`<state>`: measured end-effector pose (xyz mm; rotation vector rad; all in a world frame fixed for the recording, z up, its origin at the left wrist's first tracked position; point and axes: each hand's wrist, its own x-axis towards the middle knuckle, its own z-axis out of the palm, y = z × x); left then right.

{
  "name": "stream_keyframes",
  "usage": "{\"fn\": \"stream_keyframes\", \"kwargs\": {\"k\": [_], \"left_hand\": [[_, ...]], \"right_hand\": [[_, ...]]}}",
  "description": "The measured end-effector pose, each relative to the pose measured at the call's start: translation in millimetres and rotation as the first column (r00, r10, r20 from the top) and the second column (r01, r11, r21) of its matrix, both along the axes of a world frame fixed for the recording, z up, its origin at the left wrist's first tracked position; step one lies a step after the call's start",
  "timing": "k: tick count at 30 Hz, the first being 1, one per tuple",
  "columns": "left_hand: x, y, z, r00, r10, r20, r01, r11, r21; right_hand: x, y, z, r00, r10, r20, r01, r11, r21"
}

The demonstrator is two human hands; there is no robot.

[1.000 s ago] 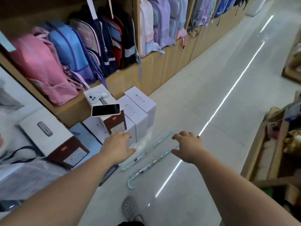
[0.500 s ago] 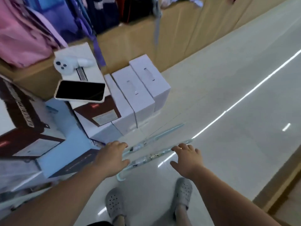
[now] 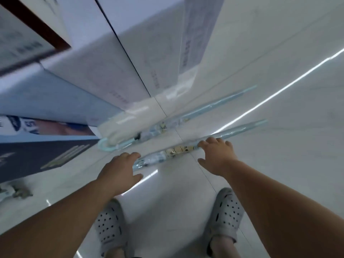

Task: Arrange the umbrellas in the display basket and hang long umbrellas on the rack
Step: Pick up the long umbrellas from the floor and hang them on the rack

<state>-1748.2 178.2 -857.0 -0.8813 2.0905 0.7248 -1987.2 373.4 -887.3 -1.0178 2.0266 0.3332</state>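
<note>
Two long pale-blue umbrellas in clear sleeves lie side by side on the glossy floor. The near umbrella [image 3: 178,150] has a printed band and runs up to the right. My right hand [image 3: 217,154] rests its fingertips on the middle of it, thumb spread apart below. My left hand [image 3: 120,170] hovers over its lower end, and the umbrella passes between the spread fingers and thumb; that end is hidden under the hand. The far umbrella [image 3: 214,105] lies against the boxes, its hooked handle [image 3: 104,146] at the left, untouched.
White cartons [image 3: 115,58] stand stacked close at the upper left, with a dark blue box [image 3: 37,155] lying flat beside them. My feet in grey perforated clogs [image 3: 109,226] stand just behind the hands. Tiled floor [image 3: 279,146] stretches to the right.
The view has dropped much closer to the floor. Both hands have come down onto the near umbrella, the right one now touching it.
</note>
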Motion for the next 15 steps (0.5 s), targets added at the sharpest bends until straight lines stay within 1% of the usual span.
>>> {"fn": "stream_keyframes", "kwargs": {"k": [4,7,9,12,15], "left_hand": [[-2,9,-74,0.999,-0.003,0.041,0.003,1.000,0.004],[-4,15,-114,0.998,-0.012,0.064,0.014,0.999,-0.030],[-3,18,-136,0.997,-0.001,0.078,0.004,0.999,-0.040],[4,23,-161,0.989,0.106,0.107,-0.104,0.994,-0.021],[15,25,-177,0.981,0.187,0.058,-0.184,0.982,-0.045]], "right_hand": [[6,-5,-74,0.998,0.038,0.041,-0.038,0.999,0.001],[4,-8,-110,0.995,0.102,0.011,-0.101,0.993,-0.067],[3,-9,-127,0.993,0.118,0.019,-0.116,0.989,-0.095],[1,-11,-145,0.989,0.148,0.027,-0.144,0.983,-0.114],[-2,-17,-156,0.993,0.118,0.016,-0.114,0.981,-0.156]]}}
